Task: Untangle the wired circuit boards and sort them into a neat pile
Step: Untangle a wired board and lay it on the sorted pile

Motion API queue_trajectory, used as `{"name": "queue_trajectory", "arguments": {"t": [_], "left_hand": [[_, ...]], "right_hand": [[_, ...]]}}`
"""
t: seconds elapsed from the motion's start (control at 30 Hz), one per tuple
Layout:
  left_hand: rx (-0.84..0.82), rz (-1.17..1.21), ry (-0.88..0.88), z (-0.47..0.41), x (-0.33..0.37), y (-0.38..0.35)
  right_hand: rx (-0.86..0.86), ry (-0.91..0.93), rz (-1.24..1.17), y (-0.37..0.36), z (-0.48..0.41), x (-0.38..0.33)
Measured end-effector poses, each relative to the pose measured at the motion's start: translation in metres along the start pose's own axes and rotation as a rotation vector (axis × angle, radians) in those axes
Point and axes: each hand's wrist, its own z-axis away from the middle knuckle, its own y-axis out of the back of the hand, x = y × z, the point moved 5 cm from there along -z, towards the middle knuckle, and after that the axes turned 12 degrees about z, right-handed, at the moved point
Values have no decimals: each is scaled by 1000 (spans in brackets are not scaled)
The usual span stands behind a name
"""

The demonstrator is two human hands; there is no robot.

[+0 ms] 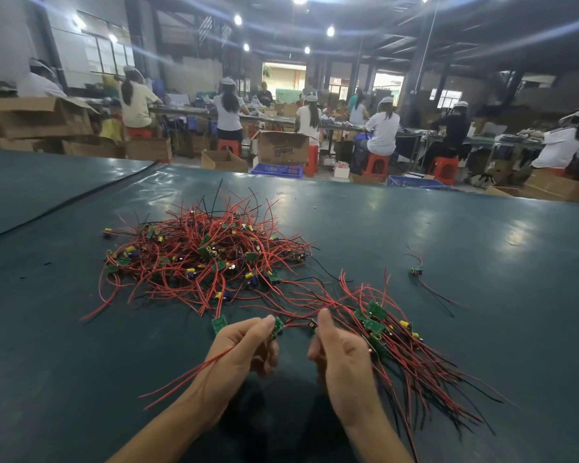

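A tangled heap of small green circuit boards with red and black wires (211, 259) lies on the dark green table (448, 228) ahead of me. My left hand (244, 349) pinches a green board (276, 326), and red wires trail from it down to the left. My right hand (340, 359) grips a bundle of wired boards (375, 325); its wires fan out to the lower right. A red wire runs between my two hands. Another green board (219, 323) lies just left of my left thumb.
One single wired board (416, 271) lies apart at the right. A black seam (64, 202) crosses the table at the far left. Beyond the far edge sit several workers on red stools (376, 163), among cardboard boxes (283, 147) and blue crates.
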Motion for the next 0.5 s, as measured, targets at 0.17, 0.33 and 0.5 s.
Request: {"name": "queue_trajectory", "arguments": {"t": [0.17,0.33,0.5], "left_hand": [[-122,-81,23,3,-6,-9],[-105,-74,30,2,-4,-8],[-87,-61,7,1,-1,-7]], "right_hand": [[-126,13,14,-18,10,-7],[44,-133,-26,1,1,4],[270,-206,-145,37,-8,14]]}}
